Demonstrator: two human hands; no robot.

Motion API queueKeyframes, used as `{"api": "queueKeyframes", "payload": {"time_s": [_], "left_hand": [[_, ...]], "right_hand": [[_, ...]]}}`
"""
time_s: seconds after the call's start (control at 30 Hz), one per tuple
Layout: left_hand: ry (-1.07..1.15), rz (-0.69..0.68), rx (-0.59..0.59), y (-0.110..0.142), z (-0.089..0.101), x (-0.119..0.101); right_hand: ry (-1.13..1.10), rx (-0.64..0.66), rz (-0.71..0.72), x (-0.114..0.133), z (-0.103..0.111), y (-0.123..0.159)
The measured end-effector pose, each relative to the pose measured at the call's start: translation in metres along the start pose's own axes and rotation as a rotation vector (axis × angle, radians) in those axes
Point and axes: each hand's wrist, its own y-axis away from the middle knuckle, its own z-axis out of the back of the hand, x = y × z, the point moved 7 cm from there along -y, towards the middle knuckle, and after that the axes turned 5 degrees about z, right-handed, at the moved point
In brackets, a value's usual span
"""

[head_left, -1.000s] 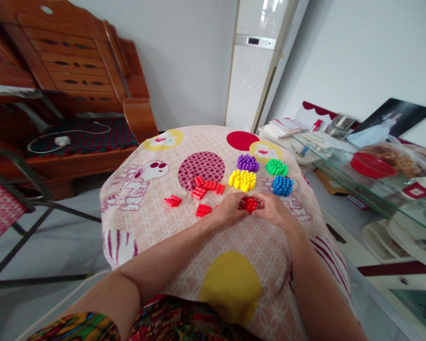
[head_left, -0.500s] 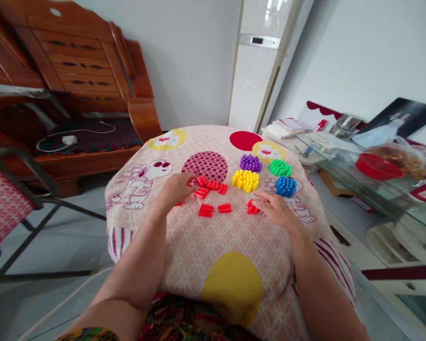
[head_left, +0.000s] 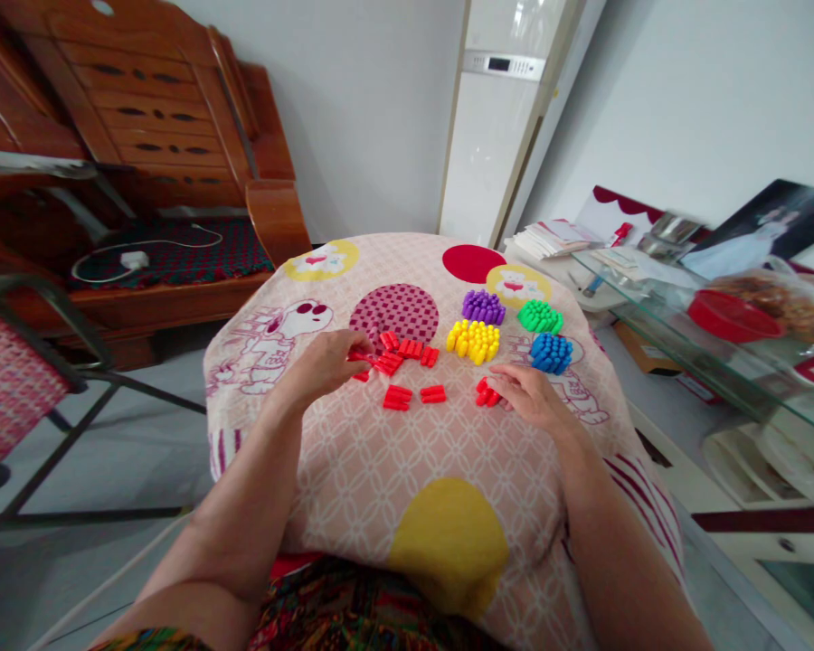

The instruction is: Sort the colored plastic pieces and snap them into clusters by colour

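Red glossy plastic sticks (head_left: 397,398) lie on the patterned pink tablecloth (head_left: 448,452), left and near-left of the yellow upright stick cluster (head_left: 473,341): four small groups left, two near-left, plus some partly hidden by the left hand (head_left: 329,357). One more red bunch (head_left: 486,391) sits just nearer the wearer than yellow. Other clusters: one purple (head_left: 484,307) beyond yellow, one green (head_left: 541,316) far-right, one blue (head_left: 552,353) right. Left hand well left of yellow, palm down, fingers narrow at red sticks; grip can't tell. Right hand (head_left: 533,396) near-right, palm down, fingers loosely bent over red bunch; grip unclear.
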Motion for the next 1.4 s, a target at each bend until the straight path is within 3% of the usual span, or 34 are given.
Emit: {"api": "queueKeyframes", "payload": {"time_s": [0.17, 0.3, 0.43, 0.6, 0.77, 1.0, 1.2, 1.4], "left_hand": [[0.184, -0.17, 0.037, -0.015, -0.009, -0.069], [0.226, -0.305, 0.113, -0.029, -0.041, -0.121], [0.236, -0.411, 0.135, -0.037, -0.073, -0.145], [0.154, -0.515, 0.231, -0.025, -0.093, -0.148], [0.212, -0.513, 0.331, -0.016, -0.089, -0.144], [0.217, -0.332, 0.293, -0.024, -0.094, -0.125], [0.268, -0.303, 0.259, -0.023, -0.092, -0.125], [0.168, -0.306, 0.212, -0.022, -0.096, -0.131]], "right_hand": [[-0.051, -0.01, -0.01, 0.005, 0.0, 0.0], [-0.11, 0.027, 0.001, 0.012, -0.002, -0.001], [-0.164, 0.06, -0.013, 0.013, -0.003, -0.003], [-0.153, 0.034, -0.005, 0.013, -0.002, -0.003], [-0.139, 0.021, -0.003, 0.012, -0.002, -0.004], [-0.112, 0.0, -0.015, 0.012, 0.0, -0.004], [-0.12, 0.012, -0.017, 0.011, -0.001, -0.003], [-0.083, -0.005, 0.005, 0.01, 0.0, -0.004]]}}
